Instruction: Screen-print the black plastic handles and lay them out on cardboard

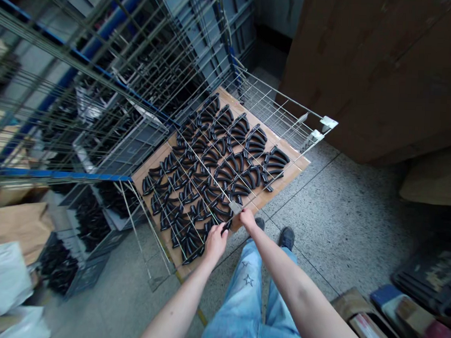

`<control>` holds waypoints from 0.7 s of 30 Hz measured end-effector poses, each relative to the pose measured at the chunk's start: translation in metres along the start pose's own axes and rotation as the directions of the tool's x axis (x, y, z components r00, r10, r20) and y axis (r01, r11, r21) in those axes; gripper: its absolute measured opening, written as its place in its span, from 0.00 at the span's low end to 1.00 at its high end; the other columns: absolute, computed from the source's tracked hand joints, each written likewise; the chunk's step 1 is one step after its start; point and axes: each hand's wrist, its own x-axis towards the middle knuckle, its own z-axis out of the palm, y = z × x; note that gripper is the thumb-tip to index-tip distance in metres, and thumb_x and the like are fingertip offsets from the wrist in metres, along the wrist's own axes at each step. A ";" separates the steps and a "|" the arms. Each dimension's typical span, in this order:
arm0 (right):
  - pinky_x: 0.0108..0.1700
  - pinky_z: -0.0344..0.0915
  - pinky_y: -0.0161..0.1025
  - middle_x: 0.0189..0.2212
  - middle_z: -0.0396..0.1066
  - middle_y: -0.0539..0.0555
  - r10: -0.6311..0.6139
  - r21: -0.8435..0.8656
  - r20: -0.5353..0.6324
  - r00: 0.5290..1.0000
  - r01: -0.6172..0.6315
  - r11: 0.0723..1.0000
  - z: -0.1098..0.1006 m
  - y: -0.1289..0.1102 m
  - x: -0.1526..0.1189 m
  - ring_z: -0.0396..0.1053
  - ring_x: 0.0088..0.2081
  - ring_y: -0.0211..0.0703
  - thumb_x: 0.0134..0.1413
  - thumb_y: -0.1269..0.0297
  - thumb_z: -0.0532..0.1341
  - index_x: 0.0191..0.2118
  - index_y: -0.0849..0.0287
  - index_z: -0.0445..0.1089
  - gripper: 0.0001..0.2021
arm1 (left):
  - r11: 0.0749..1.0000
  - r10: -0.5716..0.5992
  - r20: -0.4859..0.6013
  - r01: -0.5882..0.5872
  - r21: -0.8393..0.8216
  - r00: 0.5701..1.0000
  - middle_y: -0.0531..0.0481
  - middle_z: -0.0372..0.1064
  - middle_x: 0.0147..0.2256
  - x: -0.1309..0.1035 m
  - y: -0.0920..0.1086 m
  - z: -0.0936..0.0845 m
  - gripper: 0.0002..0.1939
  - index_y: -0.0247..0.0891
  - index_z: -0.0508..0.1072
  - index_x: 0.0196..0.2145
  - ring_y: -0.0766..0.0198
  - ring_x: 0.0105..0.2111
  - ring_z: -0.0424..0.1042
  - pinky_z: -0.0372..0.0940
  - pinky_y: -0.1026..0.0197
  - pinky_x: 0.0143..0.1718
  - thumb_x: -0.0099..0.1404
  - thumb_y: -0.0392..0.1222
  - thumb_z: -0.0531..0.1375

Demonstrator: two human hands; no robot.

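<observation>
Both my hands are at the near edge of a wire mesh panel [262, 187], which lies across a cardboard sheet [296, 165]. My right hand [248, 219] is closed on the panel's edge wire beside a small metal plate [235, 207]. Just to its left, my left hand [216, 240] has its fingers curled on the same edge; a dark spot by its fingertips is unclear. Under the wires, many curved black handles [225, 169] lie in fanned groups over the cardboard.
Blue-framed wire cage walls [112, 82] rise at left, with grey crates [130, 141] of black parts behind. White bags [6, 278] sit at lower left. A large brown board [366, 70] stands at upper right; boxes [376, 328] lie at lower right on the speckled floor [352, 196].
</observation>
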 end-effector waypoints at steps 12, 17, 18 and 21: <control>0.25 0.62 0.28 0.19 0.68 0.48 0.159 0.211 0.063 0.985 -0.169 0.963 -0.028 0.008 -0.008 0.63 0.20 0.32 0.47 0.74 0.59 0.34 0.62 0.75 0.09 | 0.999 -0.004 0.002 0.004 0.033 1.000 0.41 0.67 0.51 0.006 -0.004 0.013 0.23 0.36 0.67 0.58 0.57 0.49 0.69 0.62 0.59 0.51 0.68 0.42 0.51; 0.29 0.69 0.30 0.33 0.74 0.54 0.196 0.400 0.023 0.980 -0.189 0.897 -0.025 0.001 -0.007 0.68 0.24 0.32 0.48 0.76 0.56 0.44 0.62 0.72 0.16 | 0.998 -0.020 0.017 0.019 0.052 1.000 0.39 0.66 0.52 0.009 -0.004 0.020 0.23 0.36 0.66 0.59 0.54 0.49 0.70 0.62 0.57 0.50 0.67 0.42 0.52; 0.29 0.69 0.29 0.33 0.74 0.54 0.201 0.425 0.016 0.979 -0.188 0.885 -0.022 -0.003 -0.004 0.69 0.25 0.32 0.47 0.77 0.56 0.43 0.63 0.72 0.16 | 0.998 -0.026 0.021 0.024 0.056 0.999 0.39 0.66 0.52 0.010 -0.004 0.020 0.24 0.36 0.66 0.59 0.54 0.49 0.69 0.62 0.57 0.50 0.67 0.42 0.52; 0.27 0.68 0.28 0.30 0.73 0.54 0.200 0.467 0.012 0.980 -0.183 0.865 -0.017 -0.010 0.003 0.69 0.26 0.33 0.44 0.78 0.55 0.39 0.63 0.72 0.15 | 0.997 -0.038 0.026 0.036 0.070 0.999 0.41 0.65 0.53 0.010 -0.005 0.021 0.24 0.38 0.64 0.61 0.55 0.51 0.69 0.62 0.57 0.50 0.68 0.43 0.51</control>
